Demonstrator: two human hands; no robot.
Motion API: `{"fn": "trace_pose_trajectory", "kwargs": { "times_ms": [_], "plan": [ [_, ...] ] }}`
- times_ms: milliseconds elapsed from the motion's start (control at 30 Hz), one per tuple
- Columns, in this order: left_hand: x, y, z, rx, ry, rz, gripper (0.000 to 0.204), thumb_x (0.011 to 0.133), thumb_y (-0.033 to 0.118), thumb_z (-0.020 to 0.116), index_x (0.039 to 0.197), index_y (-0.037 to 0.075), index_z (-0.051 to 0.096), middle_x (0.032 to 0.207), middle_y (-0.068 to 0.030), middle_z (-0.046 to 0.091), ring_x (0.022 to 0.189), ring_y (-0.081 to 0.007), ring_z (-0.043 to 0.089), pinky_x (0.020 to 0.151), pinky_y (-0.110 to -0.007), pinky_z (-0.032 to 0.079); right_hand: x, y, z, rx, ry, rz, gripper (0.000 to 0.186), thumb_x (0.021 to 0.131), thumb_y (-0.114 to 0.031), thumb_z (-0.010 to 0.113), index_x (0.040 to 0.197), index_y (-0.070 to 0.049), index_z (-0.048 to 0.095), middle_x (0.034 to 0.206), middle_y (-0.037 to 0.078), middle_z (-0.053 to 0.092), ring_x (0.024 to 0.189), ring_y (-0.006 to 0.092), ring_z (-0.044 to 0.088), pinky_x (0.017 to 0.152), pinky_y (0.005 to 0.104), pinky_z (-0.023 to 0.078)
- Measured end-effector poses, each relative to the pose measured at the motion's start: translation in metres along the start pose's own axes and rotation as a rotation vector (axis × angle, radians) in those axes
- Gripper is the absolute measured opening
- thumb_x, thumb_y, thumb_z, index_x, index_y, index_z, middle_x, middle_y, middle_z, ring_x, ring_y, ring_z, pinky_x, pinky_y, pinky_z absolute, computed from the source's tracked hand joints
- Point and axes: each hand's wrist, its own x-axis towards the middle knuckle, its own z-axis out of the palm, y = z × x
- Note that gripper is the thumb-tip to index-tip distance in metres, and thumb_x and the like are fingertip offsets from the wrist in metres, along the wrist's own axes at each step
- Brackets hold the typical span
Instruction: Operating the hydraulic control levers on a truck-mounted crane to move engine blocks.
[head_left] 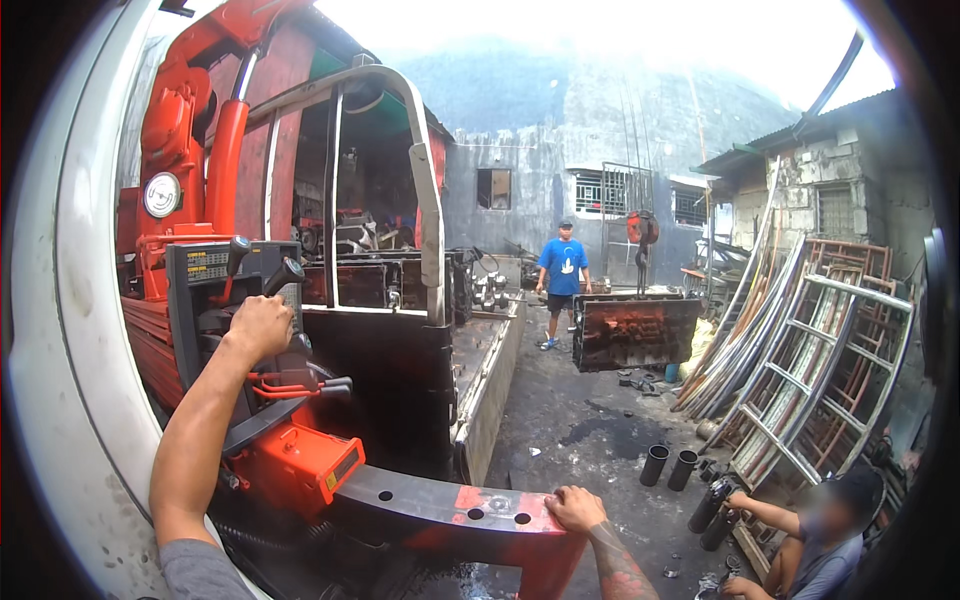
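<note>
My left hand is closed around a control lever with a black knob, on the dark control panel of a red crane. Other levers stand beside it. My right hand rests on the end of a grey and red steel beam with round holes, its fingers laid over the top and holding nothing. Across the yard, a large rusty, dark engine block hangs from a red hook block on cables, low over the ground.
A person in a blue shirt stands left of the hanging block. Lower right, a seated person handles a black cylinder; more black cylinders stand nearby. Metal frames and pipes lean right. A truck bed lies left.
</note>
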Motion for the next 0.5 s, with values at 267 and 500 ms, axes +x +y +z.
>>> {"fn": "trace_pose_trajectory", "kwargs": {
  "times_ms": [267, 500],
  "plan": [
    [0.0006, -0.0019, 0.0040, -0.013, -0.016, 0.004, 0.023, 0.082, 0.021, 0.062, 0.090, 0.005, 0.075, 0.096, -0.0190, 0.070, 0.088, -0.0357, 0.071, 0.080, -0.044, 0.058, 0.0002, 0.0007, 0.0009, 0.005, 0.006, 0.001, 0.055, 0.094, -0.054, 0.050, 0.125, -0.011, 0.067, 0.126, 0.017, 0.064, 0.122, 0.0344, 0.057, 0.104, 0.0480, 0.044],
    [-0.0007, -0.0014, 0.0039, -0.035, 0.044, 0.010, 0.023, 0.082, 0.022, 0.063, 0.088, 0.004, 0.075, 0.096, -0.0192, 0.070, 0.087, -0.0361, 0.071, 0.080, -0.044, 0.058, 0.0017, 0.0017, 0.0014, 0.011, 0.010, -0.008, 0.055, 0.094, -0.054, 0.051, 0.125, -0.012, 0.067, 0.126, 0.017, 0.065, 0.122, 0.0348, 0.058, 0.104, 0.0484, 0.044]
  ]
}}
